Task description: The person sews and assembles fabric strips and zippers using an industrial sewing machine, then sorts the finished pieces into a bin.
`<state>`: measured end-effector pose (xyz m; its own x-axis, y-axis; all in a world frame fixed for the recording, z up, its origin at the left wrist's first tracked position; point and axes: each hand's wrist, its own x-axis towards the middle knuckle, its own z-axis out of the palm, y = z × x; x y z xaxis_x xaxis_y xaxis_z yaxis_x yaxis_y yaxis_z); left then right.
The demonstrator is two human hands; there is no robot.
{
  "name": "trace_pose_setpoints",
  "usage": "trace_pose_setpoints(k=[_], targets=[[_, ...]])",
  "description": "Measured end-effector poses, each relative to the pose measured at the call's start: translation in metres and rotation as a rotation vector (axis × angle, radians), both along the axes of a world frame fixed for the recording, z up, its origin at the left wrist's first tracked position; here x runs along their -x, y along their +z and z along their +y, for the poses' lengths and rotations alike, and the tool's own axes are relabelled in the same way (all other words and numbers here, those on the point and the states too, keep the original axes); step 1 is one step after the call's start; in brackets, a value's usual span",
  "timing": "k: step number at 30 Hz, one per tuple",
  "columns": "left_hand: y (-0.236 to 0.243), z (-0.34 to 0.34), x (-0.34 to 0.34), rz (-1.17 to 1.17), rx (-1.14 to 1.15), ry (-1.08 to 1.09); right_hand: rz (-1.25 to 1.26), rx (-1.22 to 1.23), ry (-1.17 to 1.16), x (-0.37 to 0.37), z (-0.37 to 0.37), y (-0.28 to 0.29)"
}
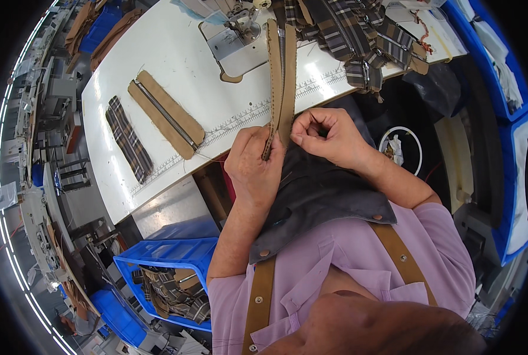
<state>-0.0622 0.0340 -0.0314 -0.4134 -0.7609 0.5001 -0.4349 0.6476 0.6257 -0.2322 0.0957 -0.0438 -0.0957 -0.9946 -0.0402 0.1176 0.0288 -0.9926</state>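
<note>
My left hand (255, 160) grips the lower end of an upright tan fabric strip with a metal zipper (283, 83). My right hand (326, 136) is closed in a pinch beside the strip's right edge; what lies between its fingertips is hidden. The strip's top reaches up in front of the sewing machine's metal plate (222, 47). On the white table (134, 53), left of my hands, lie another tan zipper piece (163, 112) and a plaid strip (125, 136), with loose threads and a printed ruler along the front edge.
Plaid zipper pieces (370, 47) are heaped at the table's back right. A blue crate (163, 245) of fabric sits below left, blue bins (515, 177) stand at right, and a white ring (420, 154) is under the table. Another person (81, 319) is at far lower left.
</note>
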Motion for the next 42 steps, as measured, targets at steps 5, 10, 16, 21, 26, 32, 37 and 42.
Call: trace_pose_setpoints(k=[5, 10, 16, 21, 26, 32, 37, 42], targets=[[0.003, 0.002, 0.003, -0.007, -0.008, -0.037, 0.112, -0.012, 0.016, -0.008, -0.007, 0.012], [0.002, 0.002, 0.003, -0.052, 0.056, -0.015, 0.041, -0.027, -0.02, -0.015, -0.01, 0.007], [0.001, 0.0, 0.004, -0.043, 0.044, -0.022, -0.022, -0.003, -0.002, -0.01, -0.009, 0.004], [-0.005, -0.001, 0.002, -0.021, 0.007, -0.028, 0.027, -0.02, 0.021, -0.002, -0.005, 0.002], [-0.003, -0.002, 0.002, 0.007, -0.097, -0.046, -0.041, -0.016, 0.024, 0.0, -0.004, -0.001], [-0.002, -0.002, 0.003, 0.015, -0.132, -0.043, -0.098, -0.042, 0.077, -0.001, -0.005, -0.004], [-0.006, -0.002, 0.003, 0.042, -0.113, -0.039, -0.176, -0.015, 0.099, -0.003, -0.005, -0.007], [-0.007, -0.004, 0.001, 0.057, -0.076, -0.045, -0.115, -0.003, 0.11, 0.003, -0.001, -0.004]])
